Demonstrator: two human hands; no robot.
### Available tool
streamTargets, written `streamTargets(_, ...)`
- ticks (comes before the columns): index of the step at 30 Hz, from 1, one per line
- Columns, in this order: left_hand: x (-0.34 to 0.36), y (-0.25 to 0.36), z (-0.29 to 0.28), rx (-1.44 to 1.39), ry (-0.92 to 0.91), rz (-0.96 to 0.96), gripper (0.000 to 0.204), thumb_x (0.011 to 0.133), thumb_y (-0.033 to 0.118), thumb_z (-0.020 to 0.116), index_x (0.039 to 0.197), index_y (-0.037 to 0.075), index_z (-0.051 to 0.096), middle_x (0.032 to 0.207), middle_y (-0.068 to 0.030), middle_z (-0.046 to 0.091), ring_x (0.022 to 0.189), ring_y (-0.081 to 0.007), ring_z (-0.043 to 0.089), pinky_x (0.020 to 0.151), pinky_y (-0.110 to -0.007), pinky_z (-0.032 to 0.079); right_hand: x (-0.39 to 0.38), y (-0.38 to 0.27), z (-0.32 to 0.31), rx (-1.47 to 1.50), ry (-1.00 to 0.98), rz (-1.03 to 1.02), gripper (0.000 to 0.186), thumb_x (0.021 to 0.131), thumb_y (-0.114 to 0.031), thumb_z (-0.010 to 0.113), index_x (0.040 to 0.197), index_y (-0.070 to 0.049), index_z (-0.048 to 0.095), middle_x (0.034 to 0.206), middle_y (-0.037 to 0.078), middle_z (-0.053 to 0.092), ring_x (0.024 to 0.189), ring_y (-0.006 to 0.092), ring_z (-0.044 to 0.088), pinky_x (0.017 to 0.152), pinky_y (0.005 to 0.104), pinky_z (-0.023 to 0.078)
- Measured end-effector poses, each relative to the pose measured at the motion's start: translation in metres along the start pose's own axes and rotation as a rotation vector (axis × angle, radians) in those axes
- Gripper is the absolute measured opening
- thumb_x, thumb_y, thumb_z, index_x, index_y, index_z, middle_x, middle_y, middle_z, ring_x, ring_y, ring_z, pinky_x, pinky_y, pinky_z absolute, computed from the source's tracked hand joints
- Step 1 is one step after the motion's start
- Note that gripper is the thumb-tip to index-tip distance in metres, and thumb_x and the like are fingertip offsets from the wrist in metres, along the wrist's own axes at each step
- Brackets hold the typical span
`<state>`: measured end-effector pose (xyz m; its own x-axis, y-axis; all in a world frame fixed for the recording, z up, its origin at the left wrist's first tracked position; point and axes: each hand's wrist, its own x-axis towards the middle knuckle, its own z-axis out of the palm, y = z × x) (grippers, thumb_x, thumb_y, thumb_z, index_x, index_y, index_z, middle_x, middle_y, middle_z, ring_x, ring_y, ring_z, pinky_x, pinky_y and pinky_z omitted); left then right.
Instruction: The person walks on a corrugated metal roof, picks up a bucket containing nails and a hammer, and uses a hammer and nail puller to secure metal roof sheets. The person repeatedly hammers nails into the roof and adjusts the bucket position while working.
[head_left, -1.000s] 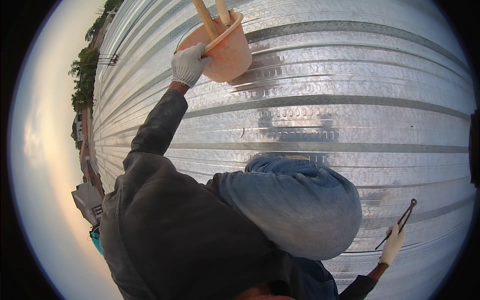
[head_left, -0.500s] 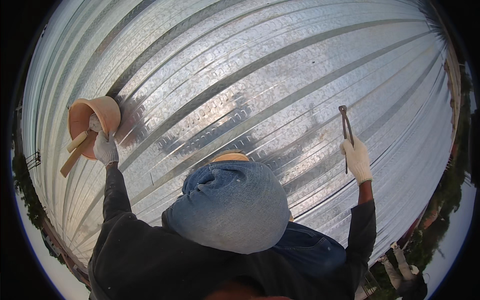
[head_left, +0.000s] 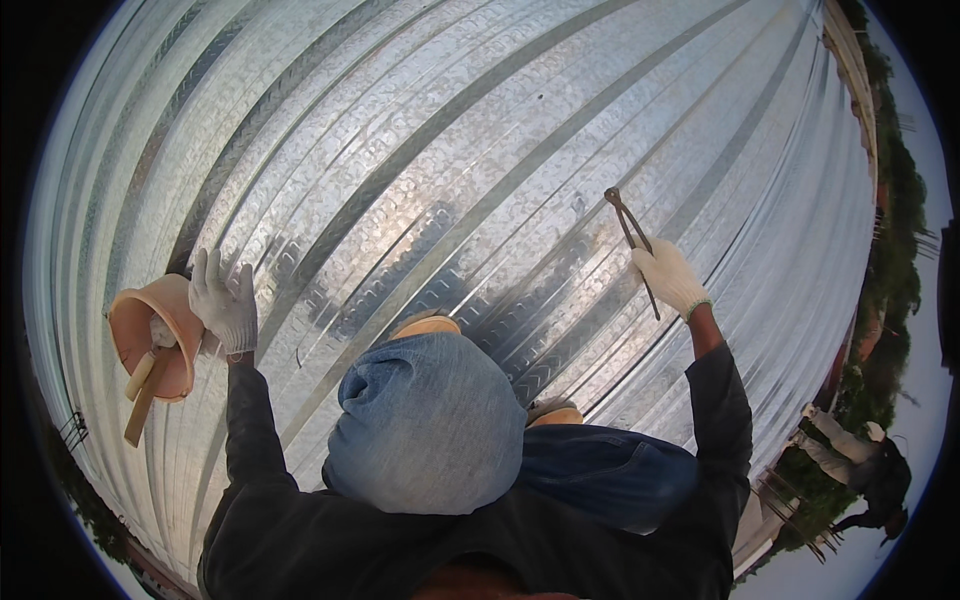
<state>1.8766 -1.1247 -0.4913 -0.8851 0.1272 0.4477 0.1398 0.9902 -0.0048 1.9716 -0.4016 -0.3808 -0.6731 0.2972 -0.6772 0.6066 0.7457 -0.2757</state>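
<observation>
My left hand (head_left: 222,305), in a pale knit glove, is spread on the ridged metal sheeting (head_left: 470,140), right beside an orange bucket (head_left: 183,320) at the left. Two wooden handles (head_left: 145,398) stick out of the bucket, beside a pale lump inside that I cannot make out. At the right, my right hand (head_left: 668,275), gloved too, grips long dark metal pincers (head_left: 627,222) with their head pointing up and away from me.
My bent denim knee (head_left: 420,420) and tan-soled shoes (head_left: 555,414) sit low in the middle. A person (head_left: 870,470) in dark top and pale trousers is at the lower right, near rods and the roof's edge, with trees (head_left: 895,290) beyond.
My left hand has released the bucket and now lies open beside it. The camera has swung down toward the sheeting. My right hand still holds the pincers, slightly further left in view.
</observation>
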Motion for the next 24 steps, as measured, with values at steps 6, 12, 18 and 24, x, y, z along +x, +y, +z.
streamTargets(6, 0.084, 0.099, 0.121, -0.292, -0.185, -0.161, 0.067, 0.108, 0.054, 0.071, 0.152, 0.003, 0.069, 0.163, -0.0263, 0.065, 0.143, -0.0477, 0.066, 0.121, -0.054, 0.05, 0.073, -0.053, -0.031, -0.568, 0.36, -0.329, 0.029, 0.109, -0.022, 0.06, 0.122, -0.006, 0.08, 0.104, 0.022, 0.083, 0.102, 0.0424, 0.081, 0.09, 0.053, 0.063)
streamTargets(12, 0.097, 0.126, 0.127, -0.261, -0.293, -0.296, 0.062, 0.109, 0.058, 0.067, 0.133, 0.003, 0.081, 0.148, -0.0219, 0.076, 0.129, -0.0428, 0.074, 0.115, -0.051, 0.054, 0.171, -0.137, -0.05, -0.991, 0.433, -0.379, 0.025, 0.103, -0.017, 0.068, 0.113, -0.012, 0.09, 0.103, 0.015, 0.087, 0.098, 0.0364, 0.087, 0.081, 0.0506, 0.067)
streamTargets(18, 0.106, 0.127, 0.121, -0.307, -0.368, -0.351, 0.056, 0.109, 0.055, 0.069, 0.131, 0.004, 0.082, 0.144, -0.0181, 0.079, 0.125, -0.0402, 0.075, 0.111, -0.05, 0.055, 0.223, -0.186, -0.065, -1.177, 0.257, -0.244, 0.025, 0.103, -0.016, 0.069, 0.113, -0.012, 0.092, 0.111, 0.017, 0.088, 0.105, 0.0364, 0.087, 0.085, 0.0484, 0.068)
streamTargets(24, 0.107, 0.126, 0.123, -0.274, -0.313, -0.334, 0.055, 0.109, 0.053, 0.069, 0.128, 0.003, 0.084, 0.143, -0.02, 0.079, 0.126, -0.0414, 0.075, 0.111, -0.05, 0.056, 0.24, -0.204, -0.067, -1.294, 0.153, -0.269, 0.024, 0.103, -0.015, 0.069, 0.111, -0.01, 0.091, 0.108, 0.019, 0.088, 0.103, 0.0392, 0.086, 0.085, 0.0508, 0.068)
